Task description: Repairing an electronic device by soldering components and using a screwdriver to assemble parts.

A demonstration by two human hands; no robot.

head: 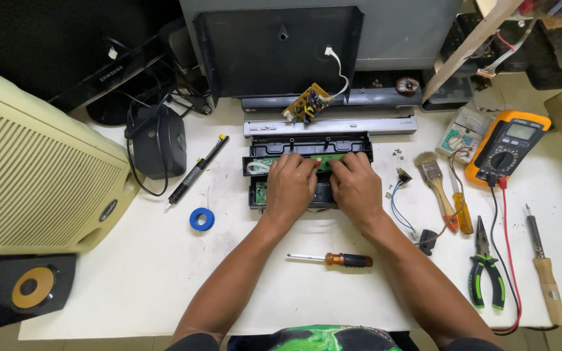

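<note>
My left hand [291, 184] and my right hand [357, 185] rest side by side on a black plastic front panel [310, 146] of an opened device. Their fingertips press on a green circuit strip [265, 162] set inside it. A second green board [260, 193] shows at the panel's lower left. Both hands cover the middle of the panel, so what lies under the palms is hidden. A screwdriver with an orange and black handle [339, 260] lies on the white table [164, 273] just in front of my wrists.
A cream speaker cabinet [34, 175] stands at left, beside a black adapter [159, 143], a soldering iron [196, 170] and a blue tape roll [201, 219]. At right lie an orange multimeter [507, 146], a brush [436, 182], pliers [486, 266] and another soldering iron [544, 266]. A loose circuit board [308, 103] sits behind.
</note>
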